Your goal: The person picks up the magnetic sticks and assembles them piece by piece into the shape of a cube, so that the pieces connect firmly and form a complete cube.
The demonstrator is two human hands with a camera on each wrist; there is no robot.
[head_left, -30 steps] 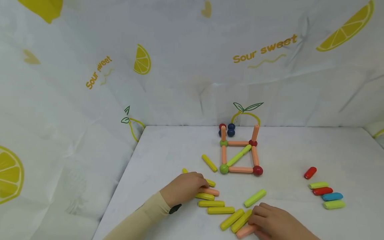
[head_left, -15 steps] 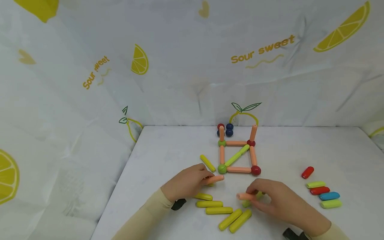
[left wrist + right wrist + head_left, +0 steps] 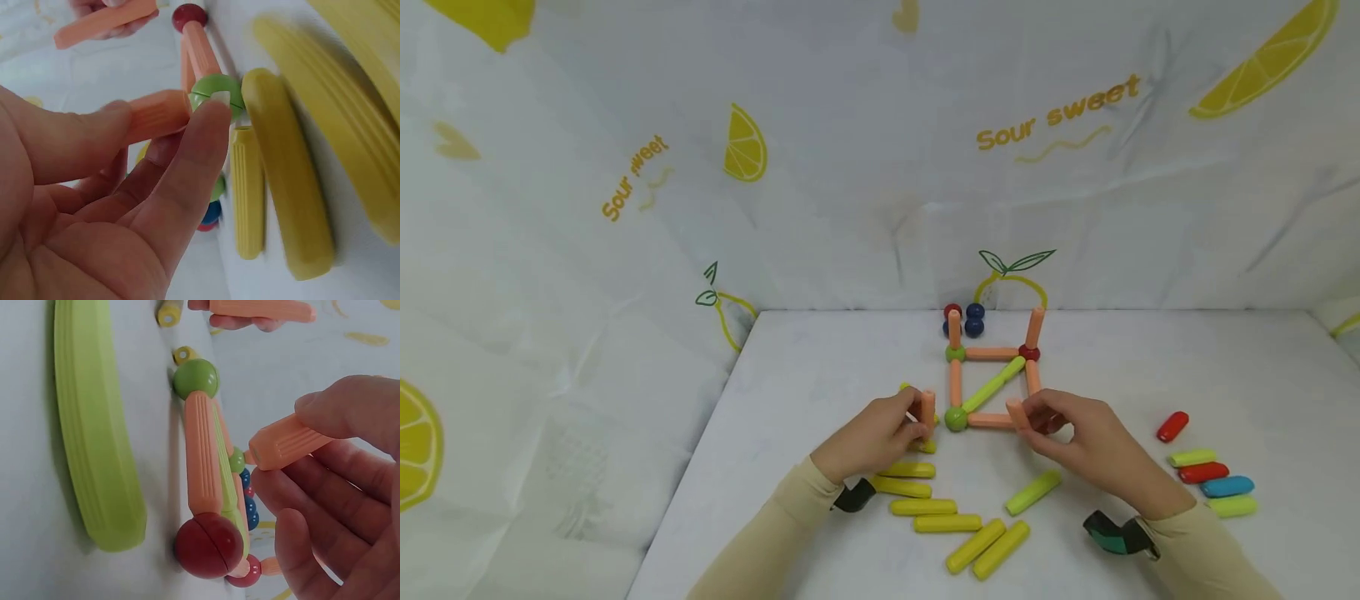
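Observation:
My left hand [image 3: 872, 437] pinches a peach magnetic rod [image 3: 928, 414], upright just left of the near green ball [image 3: 956, 418]. Between thumb and fingers of my right hand [image 3: 1086, 429] is another peach magnetic rod [image 3: 287, 442], held above the near red ball [image 3: 209, 545]; that ball is hidden behind the hand in the head view. Both balls belong to a square of peach rods [image 3: 992, 353] with a lime diagonal [image 3: 992, 385]. At its far corners, on a green ball [image 3: 955, 354] and a red ball [image 3: 1029, 354], peach rods stand up.
Several yellow rods [image 3: 947, 523] lie in front of and beneath my left hand. A lime rod [image 3: 1033, 492] lies before the square. Short red, lime and blue rods [image 3: 1227, 487] are at the right. Dark blue balls [image 3: 974, 327] and a red one sit behind the square.
Both hands have lifted peach rods from among the yellow ones and carried them forward to the near corners of the square, turning them from lying flat to upright.

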